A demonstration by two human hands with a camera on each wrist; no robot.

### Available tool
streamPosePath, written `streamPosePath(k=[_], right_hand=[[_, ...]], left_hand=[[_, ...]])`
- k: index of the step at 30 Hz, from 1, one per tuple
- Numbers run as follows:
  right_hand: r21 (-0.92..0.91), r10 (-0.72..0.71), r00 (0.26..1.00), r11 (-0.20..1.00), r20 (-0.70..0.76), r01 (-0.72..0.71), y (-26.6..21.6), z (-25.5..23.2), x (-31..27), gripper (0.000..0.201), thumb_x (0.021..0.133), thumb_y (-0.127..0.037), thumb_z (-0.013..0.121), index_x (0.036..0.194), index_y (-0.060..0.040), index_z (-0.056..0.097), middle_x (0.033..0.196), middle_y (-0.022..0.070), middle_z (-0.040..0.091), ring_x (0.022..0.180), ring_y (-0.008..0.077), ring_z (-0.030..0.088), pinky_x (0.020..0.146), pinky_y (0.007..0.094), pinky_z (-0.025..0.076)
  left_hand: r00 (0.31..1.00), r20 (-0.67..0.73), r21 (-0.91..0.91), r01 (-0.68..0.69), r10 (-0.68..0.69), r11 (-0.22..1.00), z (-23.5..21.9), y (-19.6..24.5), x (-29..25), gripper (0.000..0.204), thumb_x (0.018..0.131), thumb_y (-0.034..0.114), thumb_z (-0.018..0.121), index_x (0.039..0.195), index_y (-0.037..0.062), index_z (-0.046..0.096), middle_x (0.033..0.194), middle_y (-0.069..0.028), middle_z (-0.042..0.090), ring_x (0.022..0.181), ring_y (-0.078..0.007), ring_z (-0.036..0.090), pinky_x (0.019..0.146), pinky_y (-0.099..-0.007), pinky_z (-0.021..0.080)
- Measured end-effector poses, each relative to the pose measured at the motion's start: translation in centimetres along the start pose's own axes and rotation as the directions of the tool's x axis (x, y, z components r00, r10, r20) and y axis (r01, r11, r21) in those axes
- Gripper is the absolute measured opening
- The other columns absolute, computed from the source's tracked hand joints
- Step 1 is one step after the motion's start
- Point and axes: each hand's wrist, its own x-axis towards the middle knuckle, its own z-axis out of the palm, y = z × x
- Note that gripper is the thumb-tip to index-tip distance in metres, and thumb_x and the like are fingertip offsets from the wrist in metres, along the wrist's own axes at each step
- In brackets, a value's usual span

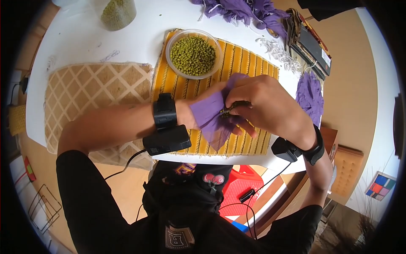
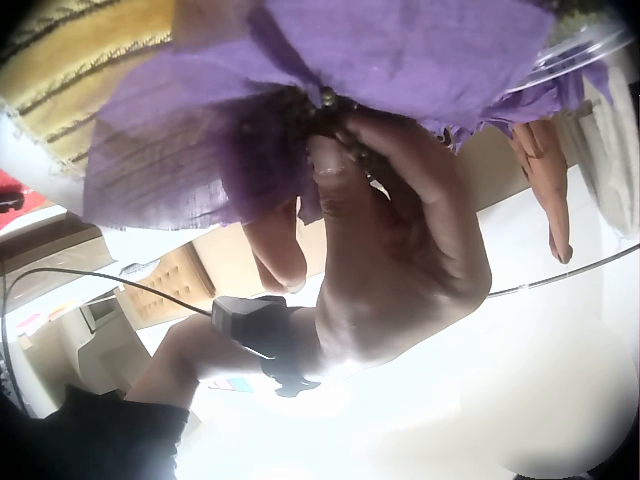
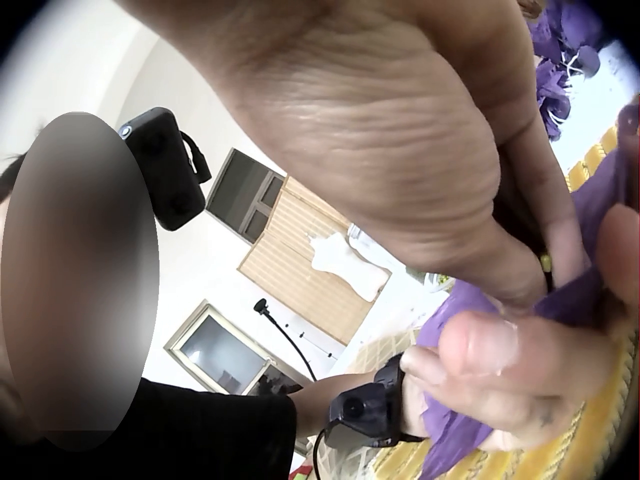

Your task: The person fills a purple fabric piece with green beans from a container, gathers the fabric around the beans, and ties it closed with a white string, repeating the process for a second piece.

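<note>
A square of purple cloth (image 1: pixel 209 112) lies draped over my left hand (image 3: pixel 530 375), which supports it from below. The left palm is mostly hidden under the cloth; some fingertips show past its edge. Above it, my right hand (image 1: pixel 268 103) pinches a small clump of green mung beans (image 2: pixel 328 105) between thumb and fingers, right at the middle of the cloth. A clear round tub (image 1: pixel 169 63) full of mung beans stands just beyond the hands, on a yellow striped cloth mat (image 1: pixel 173 86).
A beige lattice-patterned mat (image 1: pixel 97 84) covers the table's left side. A clear container of green grains (image 1: pixel 119 15) stands at the far left. Bunched purple cloth (image 1: pixel 249 12), white threads (image 1: pixel 281 53) and a stack of books (image 1: pixel 311 44) lie at the far right.
</note>
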Motion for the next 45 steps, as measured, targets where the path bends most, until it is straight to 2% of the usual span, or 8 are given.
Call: streamPosePath(k=[10, 16, 19, 22, 28, 35, 40, 45], right_hand=[[0.046, 0.085, 0.992, 0.995, 0.094, -0.089, -0.6, -0.7, -0.6, 0.014, 0.070, 0.007, 0.066, 0.083, 0.0026, 0.064, 0.085, 0.0140, 0.064, 0.076, 0.0301, 0.066, 0.069, 0.0386, 0.052], [0.130, 0.050, 0.998, 0.990, -0.023, -0.047, -0.6, -0.8, -1.0, 0.023, 0.068, 0.014, 0.061, 0.087, 0.0013, 0.065, 0.088, 0.0128, 0.064, 0.073, 0.0299, 0.066, 0.065, 0.0373, 0.053], [0.200, 0.060, 0.998, 0.978, -0.015, -0.056, -0.5, -1.2, -1.2, 0.027, 0.067, 0.017, 0.058, 0.088, 0.0015, 0.065, 0.088, 0.0131, 0.065, 0.074, 0.0294, 0.067, 0.064, 0.0363, 0.054], [0.268, 0.149, 0.985, 0.956, -0.084, -0.122, -0.4, -0.8, -2.0, 0.030, 0.067, 0.019, 0.055, 0.089, 0.0011, 0.066, 0.087, 0.0134, 0.066, 0.075, 0.0293, 0.067, 0.064, 0.0348, 0.055], [0.304, 0.100, 0.972, 0.952, -0.211, -0.032, 0.3, -0.1, -2.6, 0.030, 0.068, 0.019, 0.058, 0.090, 0.0007, 0.066, 0.086, 0.0113, 0.067, 0.072, 0.0286, 0.066, 0.062, 0.0327, 0.055], [-0.134, -0.037, 0.992, 0.991, -0.117, 0.021, -0.8, -0.5, -3.7, 0.020, 0.064, -0.007, 0.068, 0.084, -0.0059, 0.066, 0.081, 0.0051, 0.058, 0.079, 0.0216, 0.060, 0.068, 0.0345, 0.049], [-0.257, 0.001, 0.999, 0.966, -0.044, -0.012, -1.1, 0.3, -3.9, 0.011, 0.067, -0.011, 0.065, 0.077, -0.0073, 0.062, 0.078, 0.0033, 0.052, 0.083, 0.0200, 0.057, 0.072, 0.0320, 0.049], [-0.303, -0.015, 1.000, 0.953, -0.003, 0.013, -1.2, 0.3, -3.8, 0.009, 0.067, -0.012, 0.064, 0.073, -0.0076, 0.059, 0.077, 0.0032, 0.050, 0.084, 0.0191, 0.057, 0.072, 0.0305, 0.049]], left_hand=[[0.962, 0.274, -0.391, 0.095, 0.018, 0.915, -1.8, -0.7, 0.7, 0.057, 0.101, 0.050, 0.025, 0.125, 0.0037, 0.046, 0.112, -0.0175, 0.062, 0.092, -0.0384, 0.068, 0.068, -0.0362, 0.058], [0.999, -0.050, -0.023, -0.014, 0.013, 1.000, 0.2, -0.2, 0.0, 0.057, 0.100, 0.052, 0.027, 0.117, 0.0039, 0.052, 0.112, -0.0183, 0.061, 0.091, -0.0362, 0.068, 0.062, -0.0312, 0.058], [0.964, 0.263, -0.395, 0.148, -0.043, 0.907, -1.3, -0.8, 0.6, 0.059, 0.100, 0.054, 0.029, 0.112, 0.0028, 0.054, 0.113, -0.0194, 0.060, 0.091, -0.0332, 0.069, 0.063, -0.0301, 0.058], [0.999, -0.014, 0.102, -0.044, 0.045, 0.994, 0.7, 0.2, -0.1, 0.060, 0.099, 0.056, 0.030, 0.111, 0.0017, 0.055, 0.110, -0.0203, 0.060, 0.090, -0.0299, 0.069, 0.064, -0.0287, 0.059], [0.998, 0.050, -0.135, 0.046, -0.040, 0.990, 0.1, -0.1, 0.5, 0.059, 0.100, 0.054, 0.031, 0.114, 0.0013, 0.055, 0.101, -0.0166, 0.063, 0.087, -0.0267, 0.069, 0.061, -0.0259, 0.059], [0.981, -0.012, 0.258, -0.182, 0.192, 0.949, 1.5, 0.1, -0.3, 0.051, 0.100, 0.049, 0.036, 0.116, 0.0029, 0.052, 0.098, -0.0135, 0.063, 0.087, -0.0252, 0.069, 0.063, -0.0299, 0.061], [0.999, 0.032, -0.309, 0.033, -0.024, 0.950, 0.2, -0.2, 0.0, 0.045, 0.100, 0.046, 0.040, 0.113, 0.0044, 0.052, 0.098, -0.0147, 0.063, 0.083, -0.0289, 0.069, 0.066, -0.0412, 0.062], [0.995, -0.079, -0.113, 0.059, -0.068, 0.992, 0.5, 0.1, -0.6, 0.046, 0.100, 0.046, 0.039, 0.114, 0.0041, 0.051, 0.098, -0.0160, 0.063, 0.086, -0.0328, 0.069, 0.068, -0.0436, 0.061]])
